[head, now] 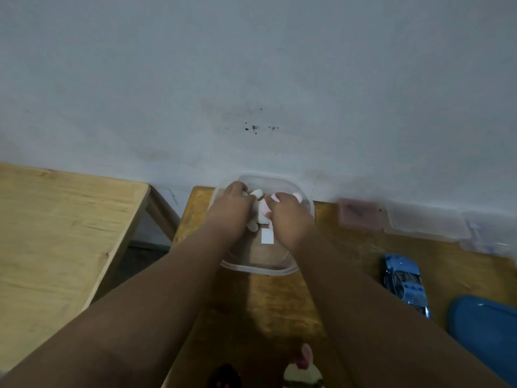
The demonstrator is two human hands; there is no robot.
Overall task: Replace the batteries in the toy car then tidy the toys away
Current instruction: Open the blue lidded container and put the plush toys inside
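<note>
A clear plastic tub (258,268) stands at the back of the brown table, against the wall. Both my hands reach into it. My left hand (228,210) and my right hand (289,219) together hold a small white and pink soft toy (261,212) with a white tag hanging below it. The toy sits inside the tub, largely hidden by my fingers. A blue toy car (404,284) lies on the table to the right of my right forearm.
A blue lid (485,329) lies at the right edge beside the car. A pink box (361,214) and a clear lidded box (428,222) stand along the wall. More small toys (303,368) sit at the near edge. A lighter wooden table (56,233) stands left.
</note>
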